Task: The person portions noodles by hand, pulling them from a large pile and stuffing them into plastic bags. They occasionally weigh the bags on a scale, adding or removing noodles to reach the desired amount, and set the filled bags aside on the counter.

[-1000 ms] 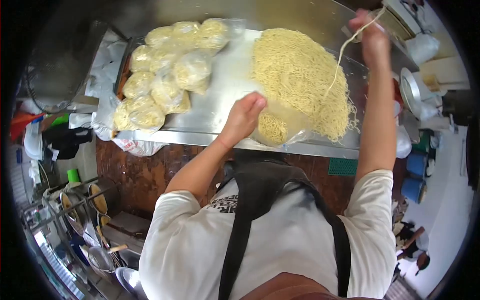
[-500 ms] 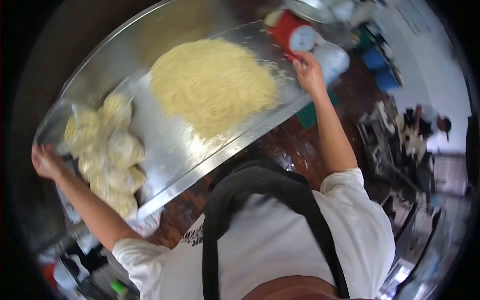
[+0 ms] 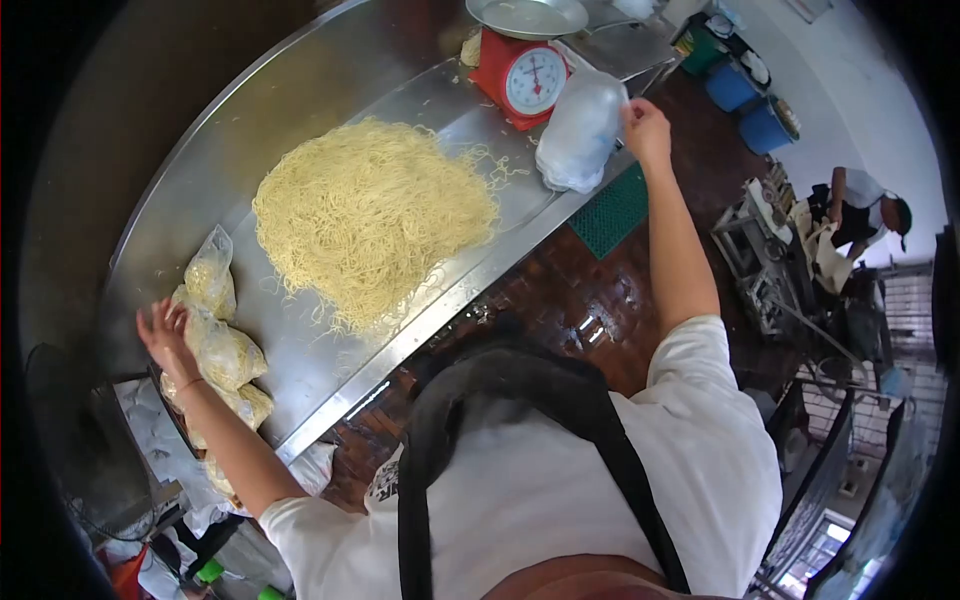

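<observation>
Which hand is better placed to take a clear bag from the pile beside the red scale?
Probably the right hand: it is right at the clear bag pile. The left hand is far off, at the filled noodle bags.

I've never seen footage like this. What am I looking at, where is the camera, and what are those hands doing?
There is no machine here: a person wears a camera on the head, so the one view looks down over their own arms. The left hand is open and spread, by the bagged noodles at one end of the steel table. The right hand reaches to a heap of clear plastic bags beside a red scale; whether it grips one is unclear. A big pile of loose noodles lies between. Another person works far off.
</observation>
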### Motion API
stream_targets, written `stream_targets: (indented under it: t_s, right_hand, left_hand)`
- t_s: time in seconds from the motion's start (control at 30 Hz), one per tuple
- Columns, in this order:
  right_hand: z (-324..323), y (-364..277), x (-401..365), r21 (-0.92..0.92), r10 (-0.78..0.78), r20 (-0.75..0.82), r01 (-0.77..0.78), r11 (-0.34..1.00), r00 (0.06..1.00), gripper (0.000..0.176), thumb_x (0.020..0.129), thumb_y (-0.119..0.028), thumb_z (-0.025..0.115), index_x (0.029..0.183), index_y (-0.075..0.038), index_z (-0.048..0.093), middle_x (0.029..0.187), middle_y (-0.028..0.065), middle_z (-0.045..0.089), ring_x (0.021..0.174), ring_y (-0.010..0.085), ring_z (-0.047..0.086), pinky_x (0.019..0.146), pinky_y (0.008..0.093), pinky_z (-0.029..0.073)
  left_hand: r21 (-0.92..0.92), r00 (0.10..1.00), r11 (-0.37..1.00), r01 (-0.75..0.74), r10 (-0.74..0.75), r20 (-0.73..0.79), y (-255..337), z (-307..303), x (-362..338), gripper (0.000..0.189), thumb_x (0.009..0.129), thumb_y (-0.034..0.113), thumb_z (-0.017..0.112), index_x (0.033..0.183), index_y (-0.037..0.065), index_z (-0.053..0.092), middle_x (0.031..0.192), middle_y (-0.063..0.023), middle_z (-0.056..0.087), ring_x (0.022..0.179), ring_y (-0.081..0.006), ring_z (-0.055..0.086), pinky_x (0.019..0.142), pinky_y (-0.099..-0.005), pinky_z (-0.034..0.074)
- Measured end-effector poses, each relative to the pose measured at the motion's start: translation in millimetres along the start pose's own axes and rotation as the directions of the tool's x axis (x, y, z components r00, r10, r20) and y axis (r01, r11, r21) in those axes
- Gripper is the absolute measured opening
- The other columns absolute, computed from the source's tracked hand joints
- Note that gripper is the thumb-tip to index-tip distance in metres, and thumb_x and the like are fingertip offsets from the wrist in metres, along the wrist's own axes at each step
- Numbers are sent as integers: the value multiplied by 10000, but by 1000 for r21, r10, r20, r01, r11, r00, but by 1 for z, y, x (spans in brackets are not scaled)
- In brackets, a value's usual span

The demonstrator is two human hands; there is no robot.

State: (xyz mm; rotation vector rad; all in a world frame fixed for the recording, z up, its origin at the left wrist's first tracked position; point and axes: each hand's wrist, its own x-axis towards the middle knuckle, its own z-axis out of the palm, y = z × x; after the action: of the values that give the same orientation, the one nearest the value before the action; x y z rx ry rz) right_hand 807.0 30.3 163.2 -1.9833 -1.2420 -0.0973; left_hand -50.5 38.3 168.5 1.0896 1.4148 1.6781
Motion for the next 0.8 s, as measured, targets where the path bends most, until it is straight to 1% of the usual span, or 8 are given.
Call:
stream_targets:
  t_s: [0.07,0.1,0.17,0.3,0.37,0.63,0.77,0.8]
  right_hand:
    - [-9,-10,14,246,28,-105,-1,969,994,222,906,-234,670,955,-18,684,813,142,695,711,266,661,699,413,549]
    - [-29,-61,2,737,186,0,-126,664,983,176,929,-195,636,1005,-38,656,996,97,701,781,212,643,703,401,562]
    - [-41,-94,-12,963,-46,121,-106,247,992,122,946,-147,600,1026,-56,616,1189,76,646,967,235,636,821,420,550]
    - [-30,-183,-94,890,-778,113,285,356,618,99,866,-80,646,929,-31,587,1094,93,659,1079,274,616,957,399,473]
    - [-16,-217,-128,888,-943,109,395,235,315,109,814,-56,677,855,-23,582,953,115,636,979,318,609,879,402,495]
    - [19,-269,-191,913,-964,262,312,262,41,155,732,5,694,835,-31,584,862,104,567,907,328,575,811,417,493]
    - [40,-305,-210,860,-900,417,374,348,-123,180,714,5,694,872,-27,615,934,104,598,988,333,570,876,412,478]
    - [49,-312,-217,844,-879,450,399,359,-160,195,712,2,694,896,-25,633,973,107,617,1021,338,569,903,412,474]
  left_hand:
    - [22,985,1000,11,-15,172,13,78,-64,551,968,300,645,1417,64,430,1103,-119,646,888,-215,663,829,-345,551]
    - [120,982,988,100,-117,148,24,126,-104,493,972,329,638,1353,38,523,1047,-89,647,854,-186,655,816,-335,549]
    - [59,920,965,257,-263,290,34,199,-161,489,1008,391,559,1308,5,548,940,-79,653,803,-170,648,779,-317,544]
    - [-179,605,755,631,-335,722,14,272,-197,833,965,666,374,1377,-54,457,1124,-199,669,943,-284,694,825,-414,575]
    - [-365,708,653,664,-393,587,23,299,-191,924,933,722,358,1418,-63,405,1236,-244,626,1090,-323,654,885,-446,555]
    - [-79,629,898,433,-239,740,58,206,-113,730,928,569,594,1366,-9,509,1141,-151,669,971,-236,667,837,-338,556]
    - [452,635,872,190,-460,621,40,152,-99,308,901,129,691,1161,-31,660,971,-143,716,873,-231,686,786,-320,544]
    - [588,811,809,-2,-343,474,18,130,-89,273,895,118,684,1124,-28,654,949,-164,707,842,-284,671,769,-344,538]
